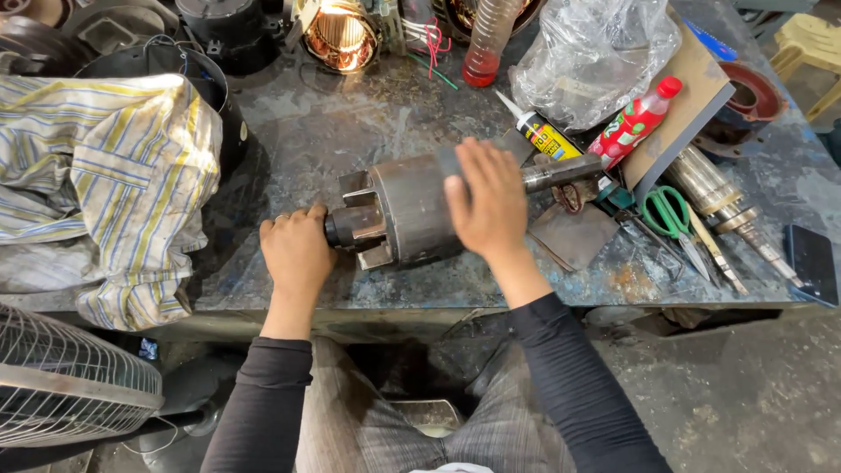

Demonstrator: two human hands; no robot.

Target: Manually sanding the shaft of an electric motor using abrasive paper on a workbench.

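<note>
A motor rotor lies on its side near the front edge of the worn bench, shaft running left to right. The left hand is curled in a fist around the dark shaft end at the rotor's left. The right hand lies flat on top of the rotor's right part, fingers pressed together over a grey pad. Just right of it sit a sealant tube, a red bottle and green scissors. A striped shirt lies heaped at far left.
</note>
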